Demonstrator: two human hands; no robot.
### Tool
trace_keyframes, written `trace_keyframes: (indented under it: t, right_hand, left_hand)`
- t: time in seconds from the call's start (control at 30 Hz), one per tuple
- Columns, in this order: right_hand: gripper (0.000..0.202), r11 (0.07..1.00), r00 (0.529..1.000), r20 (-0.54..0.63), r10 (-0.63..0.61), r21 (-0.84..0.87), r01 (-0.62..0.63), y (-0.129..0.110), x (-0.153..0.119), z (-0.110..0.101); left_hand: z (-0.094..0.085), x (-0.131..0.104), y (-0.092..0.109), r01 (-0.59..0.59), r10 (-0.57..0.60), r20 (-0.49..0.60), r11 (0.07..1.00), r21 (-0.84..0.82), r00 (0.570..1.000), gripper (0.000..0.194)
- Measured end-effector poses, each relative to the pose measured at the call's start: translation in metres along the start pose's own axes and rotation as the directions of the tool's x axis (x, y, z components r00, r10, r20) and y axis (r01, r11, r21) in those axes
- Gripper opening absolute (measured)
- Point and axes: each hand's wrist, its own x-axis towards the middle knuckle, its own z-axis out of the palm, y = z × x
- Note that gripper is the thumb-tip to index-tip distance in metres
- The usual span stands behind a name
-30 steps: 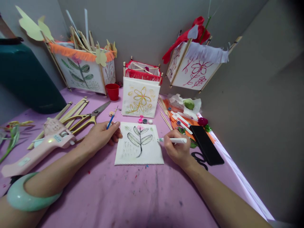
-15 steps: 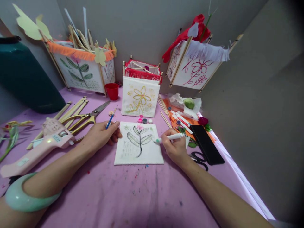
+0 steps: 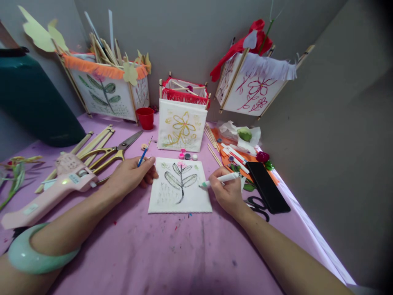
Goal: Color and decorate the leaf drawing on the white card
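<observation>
Bottle [image 3: 37, 98] first, a big dark teal one near the far left corner of the table [image 3: 184, 258]. The pink glue gun [image 3: 58, 192] lies toward the left edge, beside some pale sticks [image 3: 95, 143] and the gold-handled scissors [image 3: 113, 151]. Behind those, near the back edge, is a box with orange fringe [image 3: 104, 90] (paper butterflies and all, pretty cute), with a red cup [image 3: 145, 119] just right of it.

The left hand [image 3: 138, 172] has a slim blue brush [image 3: 144, 153] held between its fingers, bristles up, and its fingertips are right at the left edge of the white panel [image 3: 193, 200]. That panel lies flat mid-table, with a dark-stemmed plant, green-shaded leaves and a pink flower on it. Behind it, a yellow-flower panel [image 3: 182, 125] leans in front of a red-fringed box [image 3: 184, 90], with little paint pots [image 3: 187, 156] between the two panels.

The right hand [image 3: 227, 188] has its fingers closed in a narrow pinch on a white marker [image 3: 222, 179], green tip at the panel's right side (can't tell if it's touching). Farther right: a white-fringed box [image 3: 250, 88] toward the back, black scissor handles [image 3: 258, 207], and a black phone [image 3: 267, 187] near the table's right edge.
</observation>
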Motion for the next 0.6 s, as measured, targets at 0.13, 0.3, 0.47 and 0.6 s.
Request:
trace_keyframes:
  t: [0.13, 0.3, 0.47, 0.6]
  right_hand:
    - [0.017, 0.992, 0.996, 0.037, -0.084, -0.087, 0.087, -0.0012, 0.0003, -0.0009]
    - [0.016, 0.995, 0.996, -0.024, -0.084, -0.059, 0.082, -0.0035, -0.0012, -0.0017]
    - [0.018, 1.000, 1.000, -0.010, -0.007, 0.001, 0.007, -0.0029, -0.0016, 0.0007]
    - [0.017, 1.000, 1.000, 0.010, 0.011, 0.012, -0.011, -0.0027, -0.0015, 0.0019]
  left_hand:
    - [-0.0005, -0.0003, -0.0001, -0.009, 0.009, 0.009, 1.000, 0.000, 1.000, 0.043]
    - [-0.0007, -0.0014, 0.0020, -0.008, 0.008, -0.004, 1.000, 0.001, 1.000, 0.043]
    - [0.0002, -0.0015, 0.0026, -0.007, 0.006, -0.017, 1.000, -0.014, 1.000, 0.041]
    - [0.0002, -0.0016, 0.0016, -0.014, 0.014, -0.012, 1.000, -0.018, 1.000, 0.042]
